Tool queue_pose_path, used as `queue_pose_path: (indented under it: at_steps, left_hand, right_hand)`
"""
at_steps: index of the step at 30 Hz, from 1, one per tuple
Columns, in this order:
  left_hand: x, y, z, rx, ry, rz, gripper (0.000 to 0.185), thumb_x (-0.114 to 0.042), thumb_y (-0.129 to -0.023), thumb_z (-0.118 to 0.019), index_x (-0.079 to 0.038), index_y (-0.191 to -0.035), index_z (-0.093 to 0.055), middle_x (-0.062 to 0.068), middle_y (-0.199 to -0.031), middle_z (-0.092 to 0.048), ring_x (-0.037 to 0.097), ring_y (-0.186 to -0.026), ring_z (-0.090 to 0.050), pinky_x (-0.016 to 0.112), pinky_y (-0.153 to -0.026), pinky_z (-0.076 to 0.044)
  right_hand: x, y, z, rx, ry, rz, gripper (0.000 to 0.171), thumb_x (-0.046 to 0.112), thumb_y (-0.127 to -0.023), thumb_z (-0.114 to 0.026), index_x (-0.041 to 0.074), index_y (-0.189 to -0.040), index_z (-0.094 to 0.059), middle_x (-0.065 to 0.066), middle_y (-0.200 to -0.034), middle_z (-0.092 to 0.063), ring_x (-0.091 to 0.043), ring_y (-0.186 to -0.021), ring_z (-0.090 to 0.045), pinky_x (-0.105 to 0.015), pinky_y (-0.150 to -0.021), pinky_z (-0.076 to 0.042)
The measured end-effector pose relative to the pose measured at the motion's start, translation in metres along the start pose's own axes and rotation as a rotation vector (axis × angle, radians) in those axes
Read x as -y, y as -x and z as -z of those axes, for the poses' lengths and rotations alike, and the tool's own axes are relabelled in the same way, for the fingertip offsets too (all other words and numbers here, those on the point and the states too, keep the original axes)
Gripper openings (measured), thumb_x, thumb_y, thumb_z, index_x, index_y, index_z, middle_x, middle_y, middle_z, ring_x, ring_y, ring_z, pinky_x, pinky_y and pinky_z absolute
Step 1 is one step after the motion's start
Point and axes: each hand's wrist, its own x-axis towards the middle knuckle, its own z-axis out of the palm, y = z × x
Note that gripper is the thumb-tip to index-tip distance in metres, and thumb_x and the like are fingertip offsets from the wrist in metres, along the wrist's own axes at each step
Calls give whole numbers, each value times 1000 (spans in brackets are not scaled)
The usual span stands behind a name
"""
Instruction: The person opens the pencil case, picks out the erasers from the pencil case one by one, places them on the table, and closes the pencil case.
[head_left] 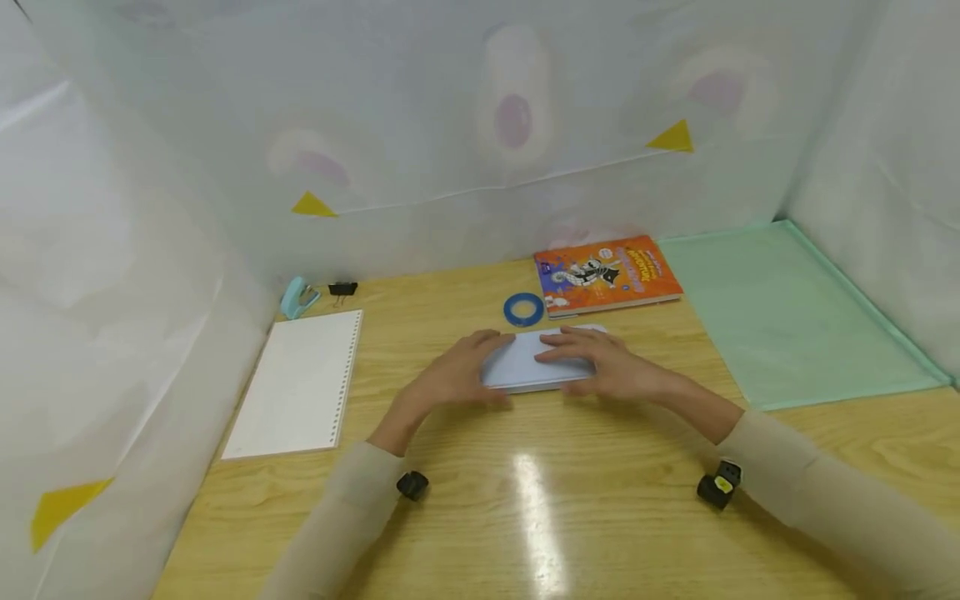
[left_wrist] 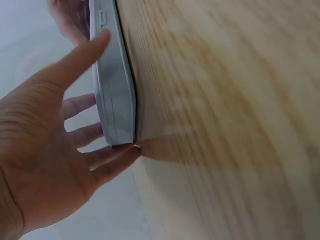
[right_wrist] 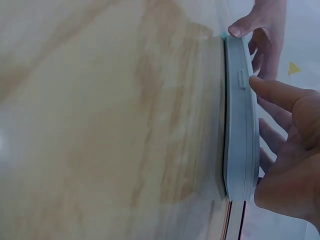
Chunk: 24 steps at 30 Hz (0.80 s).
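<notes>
A flat pale blue-grey case [head_left: 517, 367] lies on the wooden table [head_left: 570, 500], with both hands on it. My left hand [head_left: 457, 375] rests at its left end, fingers straight over the lid and thumb against the front edge. My right hand [head_left: 600, 362] lies flat on the right half of the lid. In the left wrist view the case [left_wrist: 116, 90] shows edge-on, with my left hand [left_wrist: 45, 150] spread beside it. In the right wrist view a small latch sits on the front of the case [right_wrist: 240, 135], and the thumb of my right hand [right_wrist: 290, 165] is close to it.
Behind the case lie a blue tape ring [head_left: 523, 309] and an orange book [head_left: 607, 273]. At the left are a white spiral notebook [head_left: 298, 383], a teal stapler [head_left: 298, 297] and a black binder clip [head_left: 342, 289]. A green mat [head_left: 787, 308] covers the right. White sheeting walls the table in.
</notes>
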Motion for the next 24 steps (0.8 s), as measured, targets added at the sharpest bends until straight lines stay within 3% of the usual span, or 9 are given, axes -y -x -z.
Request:
queue_pose_path:
  at_steps: [6,11,17,24]
  left_hand:
    - [-9,-3,-6,-38,-148,22,102,-54,-82,-85,-23,-163,-32,12,-162,-38,35,-143,-44,54,-105,-50]
    - [-11,-2,-7,-61,-171,35,97,-53,-82,-86,-24,-161,-37,12,-159,-43,35,-140,-48,54,-105,-50]
    - [-5,-4,-4,-59,-106,4,97,-53,-81,-87,-25,-161,-39,11,-160,-43,35,-144,-45,51,-113,-43]
    - [17,-10,3,-45,43,-56,92,-59,-83,-82,-21,-158,-46,9,-157,-50,29,-144,-45,44,-119,-36]
  right_hand:
    - [3,-2,1,-27,62,6,54,18,-88,-83,21,-139,-67,-8,-159,-48,-46,-147,-33,-73,-107,-22]
    - [4,-5,0,-48,100,14,50,18,-86,-84,23,-134,-71,-9,-154,-54,-48,-140,-40,-72,-101,-29]
    - [4,-7,4,-60,102,26,45,23,-87,-84,24,-131,-74,-7,-149,-59,-46,-139,-42,-72,-100,-31]
    - [0,-12,6,-69,68,30,47,27,-90,-82,21,-135,-71,-5,-149,-60,-40,-140,-45,-67,-105,-29]
